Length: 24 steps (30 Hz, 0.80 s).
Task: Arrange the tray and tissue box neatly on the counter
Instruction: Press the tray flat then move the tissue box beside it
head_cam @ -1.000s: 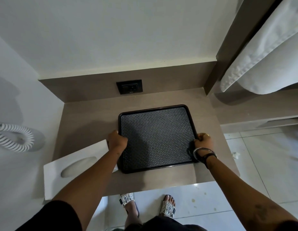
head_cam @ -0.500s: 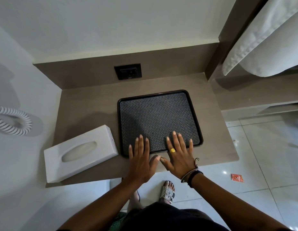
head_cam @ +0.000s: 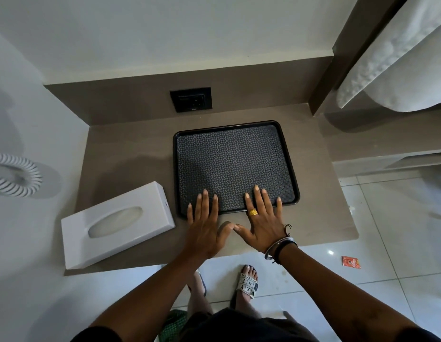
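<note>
A black square tray [head_cam: 229,156] with a patterned mat lies flat on the brown counter [head_cam: 130,154], right of centre. A white tissue box [head_cam: 116,224] sits skewed at the counter's front left corner, its near end over the edge. My left hand [head_cam: 204,228] and my right hand [head_cam: 262,223] lie flat and spread, side by side, fingers over the tray's near rim, thumbs touching. Neither hand holds anything.
A black wall socket [head_cam: 191,99] is set in the backsplash behind the tray. A coiled white cord [head_cam: 17,177] hangs on the left wall. White towels [head_cam: 397,60] hang at upper right. My sandalled feet [head_cam: 247,283] stand on the tiled floor below, near an orange wrapper [head_cam: 350,262].
One second ago my hands gripped the tray's left and right sides. They let go and now rest flat over its near rim. Little differs from half a second ago.
</note>
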Available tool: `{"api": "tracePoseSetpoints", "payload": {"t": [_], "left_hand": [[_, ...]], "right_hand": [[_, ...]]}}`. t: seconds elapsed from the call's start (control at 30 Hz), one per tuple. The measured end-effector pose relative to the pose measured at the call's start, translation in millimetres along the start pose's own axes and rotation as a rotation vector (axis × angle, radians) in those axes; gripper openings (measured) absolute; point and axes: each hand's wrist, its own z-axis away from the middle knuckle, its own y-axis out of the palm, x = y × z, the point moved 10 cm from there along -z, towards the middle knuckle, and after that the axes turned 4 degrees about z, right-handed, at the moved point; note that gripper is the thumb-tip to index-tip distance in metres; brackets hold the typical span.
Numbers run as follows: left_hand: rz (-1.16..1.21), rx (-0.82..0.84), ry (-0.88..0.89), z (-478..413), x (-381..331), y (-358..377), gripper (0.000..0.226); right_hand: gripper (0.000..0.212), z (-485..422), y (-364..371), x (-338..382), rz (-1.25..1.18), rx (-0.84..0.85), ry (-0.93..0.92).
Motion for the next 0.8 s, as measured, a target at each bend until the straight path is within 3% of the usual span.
{"api": "tracePoseSetpoints", "payload": {"t": [0.6,0.8], "left_hand": [[0.018,0.037,-0.022,-71,26,-17,0.084],[0.168,-0.014,-0.034,-66,19,-45,0.089]], "right_hand": [[0.092,-78,-21,-2,-0.044,-0.061,0.009],[0.091,-67,-38,2,-0.066,-0.156,-0.017]]}}
